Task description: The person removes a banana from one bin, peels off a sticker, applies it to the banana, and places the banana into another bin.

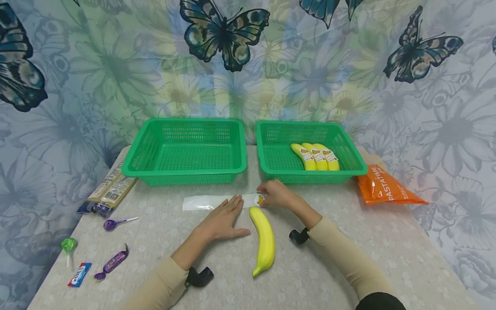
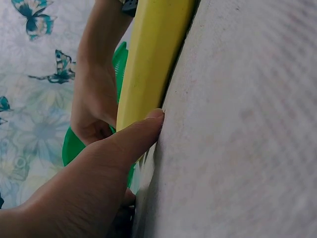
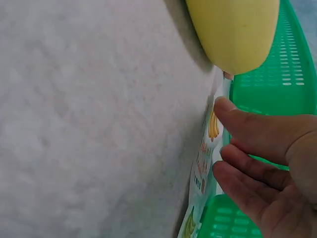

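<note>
My left hand [image 1: 225,220] lies flat with fingers extended, pressing a white strip of stickers [image 1: 201,203] onto the table. At the strip's right end, my right hand [image 1: 277,194] pinches the edge beside a banana-printed sticker [image 1: 260,199]. In the right wrist view the thumb [image 3: 233,111] rests at the printed sticker [image 3: 213,126]; the index fingertip is largely hidden. A single yellow banana [image 1: 265,241] lies just below the strip, between both hands. My left thumb [image 2: 141,131] points toward it and overlaps it in the left wrist view.
Behind the hands stand a left green basket [image 1: 186,177] and a right green basket [image 1: 310,177] with three labelled bananas [image 1: 318,159]. An orange pasta bag [image 1: 387,185] lies far right. At left are a packet [image 1: 110,189], lollipops [image 1: 110,224] and wrapped candies [image 1: 112,262].
</note>
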Motion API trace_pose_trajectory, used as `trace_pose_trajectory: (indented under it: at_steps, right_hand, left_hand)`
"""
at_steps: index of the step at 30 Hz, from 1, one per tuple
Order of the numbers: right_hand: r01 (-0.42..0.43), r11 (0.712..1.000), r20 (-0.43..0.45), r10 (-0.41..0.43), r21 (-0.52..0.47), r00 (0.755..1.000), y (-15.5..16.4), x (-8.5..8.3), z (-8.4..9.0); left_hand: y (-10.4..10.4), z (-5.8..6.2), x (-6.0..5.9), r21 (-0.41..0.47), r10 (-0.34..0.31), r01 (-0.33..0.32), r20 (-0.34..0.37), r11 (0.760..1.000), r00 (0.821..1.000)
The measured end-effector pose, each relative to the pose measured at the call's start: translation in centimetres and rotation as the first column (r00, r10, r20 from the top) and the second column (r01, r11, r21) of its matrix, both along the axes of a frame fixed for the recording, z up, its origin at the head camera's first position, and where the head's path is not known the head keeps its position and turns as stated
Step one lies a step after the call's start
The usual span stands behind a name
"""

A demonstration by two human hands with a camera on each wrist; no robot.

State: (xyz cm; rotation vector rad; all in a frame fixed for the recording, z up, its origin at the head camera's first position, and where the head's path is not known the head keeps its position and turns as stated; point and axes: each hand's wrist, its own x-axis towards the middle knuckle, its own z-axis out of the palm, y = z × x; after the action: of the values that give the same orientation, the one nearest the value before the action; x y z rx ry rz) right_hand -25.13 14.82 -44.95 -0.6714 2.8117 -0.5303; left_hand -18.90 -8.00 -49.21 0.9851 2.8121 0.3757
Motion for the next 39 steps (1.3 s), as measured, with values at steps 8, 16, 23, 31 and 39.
trace_pose_trajectory:
  at_steps: [8,16,23,31,39]
  right_hand:
    - [-0.095,0.993,-0.054,0.099,0.076,0.994,-0.32,-0.01,-0.15]
    - [-0.075,0.995,-0.089,0.080,0.060,0.993,-0.15,0.22,-0.17]
    - [-0.031,0.999,-0.132,0.026,-0.035,0.991,-0.05,0.20,-0.62]
    - [-0.041,0.994,-0.195,0.021,-0.101,0.981,0.16,0.10,-0.88]
    - [-0.056,0.991,-0.262,0.022,-0.120,0.965,0.61,0.79,-0.59]
  left_hand:
    - [0.05,-0.24,-0.01,0.005,0.000,0.000,0.007,1.000,1.000]
    - [0.09,-0.21,-0.04,0.001,0.002,-0.002,0.018,1.000,1.000]
    - [0.16,-0.12,0.02,-0.001,0.009,-0.009,0.031,1.000,0.999]
    - [0.19,0.05,0.02,-0.013,0.026,-0.025,0.050,1.000,0.998]
    - [0.06,0.09,0.01,-0.006,0.017,-0.017,0.045,1.000,0.999]
